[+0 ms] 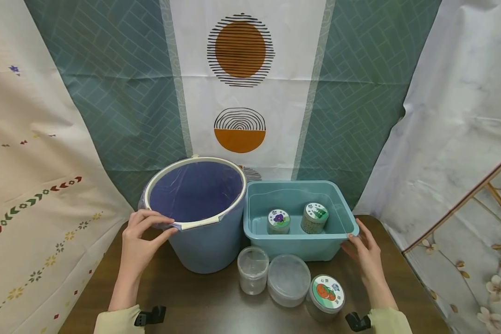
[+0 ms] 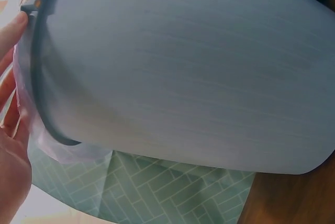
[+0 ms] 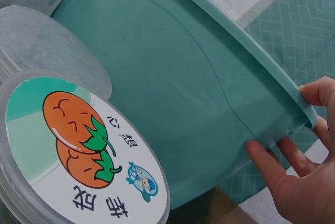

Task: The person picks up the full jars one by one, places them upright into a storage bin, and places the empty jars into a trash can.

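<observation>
At the left stands a blue trash bin with a cream rim ring and a thin bag tucked under it. My left hand pinches the front left of that rim between thumb and fingers. A teal plastic tub sits to the bin's right, holding a small jar with a purple-flower lid and one with a green-picture lid. My right hand grips the tub's front right corner, thumb on the rim and fingers against the side wall in the right wrist view.
In front of the tub stand a clear jar, a wider jar with a translucent lid and a jar with a persimmon-picture lid. They rest on a dark wooden table. Patterned cloths hang behind and at both sides.
</observation>
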`<state>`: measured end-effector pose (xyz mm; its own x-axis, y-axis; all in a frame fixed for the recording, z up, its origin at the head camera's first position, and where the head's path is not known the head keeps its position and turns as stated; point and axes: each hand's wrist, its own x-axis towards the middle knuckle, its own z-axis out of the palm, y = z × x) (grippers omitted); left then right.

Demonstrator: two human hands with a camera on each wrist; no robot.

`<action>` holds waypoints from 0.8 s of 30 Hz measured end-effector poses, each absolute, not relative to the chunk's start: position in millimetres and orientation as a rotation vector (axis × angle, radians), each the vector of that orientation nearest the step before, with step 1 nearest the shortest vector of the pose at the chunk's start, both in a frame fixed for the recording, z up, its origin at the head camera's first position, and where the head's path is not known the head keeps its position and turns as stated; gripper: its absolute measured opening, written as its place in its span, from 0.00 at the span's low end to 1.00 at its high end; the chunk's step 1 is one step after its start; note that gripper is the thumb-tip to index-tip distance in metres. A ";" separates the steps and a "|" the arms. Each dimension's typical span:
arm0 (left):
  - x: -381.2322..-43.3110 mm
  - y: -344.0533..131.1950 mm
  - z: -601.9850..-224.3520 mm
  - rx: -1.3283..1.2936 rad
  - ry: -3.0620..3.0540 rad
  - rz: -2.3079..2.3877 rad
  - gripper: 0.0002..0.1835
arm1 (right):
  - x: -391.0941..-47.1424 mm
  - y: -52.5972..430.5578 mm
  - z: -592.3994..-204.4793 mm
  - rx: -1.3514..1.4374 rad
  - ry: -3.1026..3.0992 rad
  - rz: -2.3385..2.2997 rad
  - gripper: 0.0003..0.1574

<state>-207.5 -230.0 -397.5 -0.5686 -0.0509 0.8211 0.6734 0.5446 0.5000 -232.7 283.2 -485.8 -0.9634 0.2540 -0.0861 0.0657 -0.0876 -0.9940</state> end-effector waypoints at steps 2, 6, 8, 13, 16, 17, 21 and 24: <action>-208.7 -229.4 -397.5 -0.520 -1.923 -1.076 0.21 | -233.0 283.9 -485.7 -0.364 -2.029 2.195 0.41; -207.6 -229.0 -396.8 -0.525 -1.906 -1.083 0.20 | -235.1 284.5 -484.5 -0.374 -2.041 2.197 0.41; -206.6 -228.5 -396.2 -0.521 -1.905 -1.087 0.20 | -235.8 286.6 -483.4 -0.366 -2.058 2.191 0.41; -206.4 -227.1 -396.6 -0.523 -1.905 -1.091 0.20 | -230.8 291.7 -478.5 -0.330 -2.203 2.011 0.42; -206.7 -226.4 -396.7 -0.526 -1.904 -1.099 0.20 | -224.0 288.4 -472.4 -0.345 -2.322 1.724 0.41; -206.7 -226.1 -396.9 -0.526 -1.903 -1.103 0.20 | -221.4 286.2 -469.9 -0.355 -2.347 1.616 0.39; -206.2 -225.9 -396.8 -0.534 -1.896 -1.120 0.20 | -210.0 276.3 -460.2 -0.322 -2.333 1.346 0.35; -205.9 -226.2 -396.7 -0.539 -1.892 -1.120 0.20 | -200.9 269.4 -457.0 -0.200 -2.313 1.230 0.34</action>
<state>-205.9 -226.2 -396.7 -0.5458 -0.0549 0.8361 0.7068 0.5059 0.4945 -200.9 269.4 -457.0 -0.8596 0.3556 0.3668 -0.1053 0.5793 -0.8083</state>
